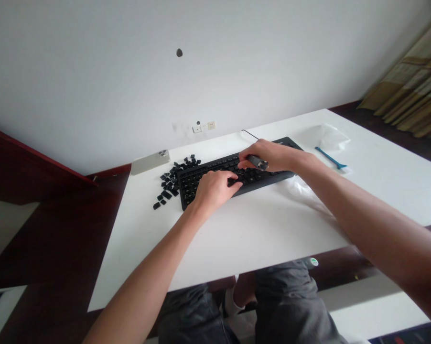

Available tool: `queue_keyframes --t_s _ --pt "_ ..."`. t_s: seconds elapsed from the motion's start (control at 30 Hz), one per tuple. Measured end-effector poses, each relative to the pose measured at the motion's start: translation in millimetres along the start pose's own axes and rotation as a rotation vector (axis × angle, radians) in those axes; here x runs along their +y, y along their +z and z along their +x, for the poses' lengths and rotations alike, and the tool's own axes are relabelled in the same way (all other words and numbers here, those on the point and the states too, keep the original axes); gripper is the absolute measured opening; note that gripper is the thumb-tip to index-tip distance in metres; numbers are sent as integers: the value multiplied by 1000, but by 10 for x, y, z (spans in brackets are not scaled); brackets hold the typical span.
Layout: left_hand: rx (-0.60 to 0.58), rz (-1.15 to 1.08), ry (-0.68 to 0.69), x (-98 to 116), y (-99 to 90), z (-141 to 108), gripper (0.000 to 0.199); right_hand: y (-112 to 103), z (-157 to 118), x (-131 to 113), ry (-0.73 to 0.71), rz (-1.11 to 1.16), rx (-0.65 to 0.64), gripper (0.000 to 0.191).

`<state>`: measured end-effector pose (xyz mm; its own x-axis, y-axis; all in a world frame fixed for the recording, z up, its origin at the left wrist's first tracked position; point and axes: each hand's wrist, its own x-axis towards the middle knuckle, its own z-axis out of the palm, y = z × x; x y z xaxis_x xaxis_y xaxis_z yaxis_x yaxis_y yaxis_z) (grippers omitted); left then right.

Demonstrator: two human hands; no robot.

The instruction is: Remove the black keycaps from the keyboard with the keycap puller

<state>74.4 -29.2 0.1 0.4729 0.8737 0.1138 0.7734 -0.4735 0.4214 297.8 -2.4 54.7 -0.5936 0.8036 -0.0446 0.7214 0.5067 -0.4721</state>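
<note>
A black keyboard (263,182) lies at an angle on the white table (237,239). My right hand (260,154) is closed around a dark-handled tool (257,163), whose thin tip points down at the keys near my left fingers. Over the middle of the keyboard, my left hand (219,185) rests with thumb and forefinger close together at the keys; whether something small sits between them is hidden. Several loose black keycaps (167,194) are scattered beside the keyboard's left end, where its key area shows bare positions.
A phone (150,163) lies at the table's back left. To the right are a blue pry tool (330,158) and a clear plastic bag (332,136). Another piece of clear plastic (301,189) lies under my right forearm. A cable runs behind the keyboard.
</note>
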Motion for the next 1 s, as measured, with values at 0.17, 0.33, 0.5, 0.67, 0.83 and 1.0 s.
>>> queue_keyframes --t_s 0.17,0.33,0.5,0.67,0.83,1.0 --pt "-33 -57 -30 10 -15 -18 24 -11 -4 -51 27 -3 3 23" --pt "-19 -71 -17 2 -2 -24 20 41 11 -20 14 -18 38 22" --pt "-15 -68 -8 -1 6 -20 18 66 19 -10 12 -29 45 21" --pt "-23 -128 -1 -12 0 -20 18 87 31 67 19 63 38 15" --pt "-116 -297 -51 -38 -49 -34 23 137 96 248 127 200 47 22" --pt "-154 -370 -42 -62 -71 -37 24 135 106 278 124 240 39 29"
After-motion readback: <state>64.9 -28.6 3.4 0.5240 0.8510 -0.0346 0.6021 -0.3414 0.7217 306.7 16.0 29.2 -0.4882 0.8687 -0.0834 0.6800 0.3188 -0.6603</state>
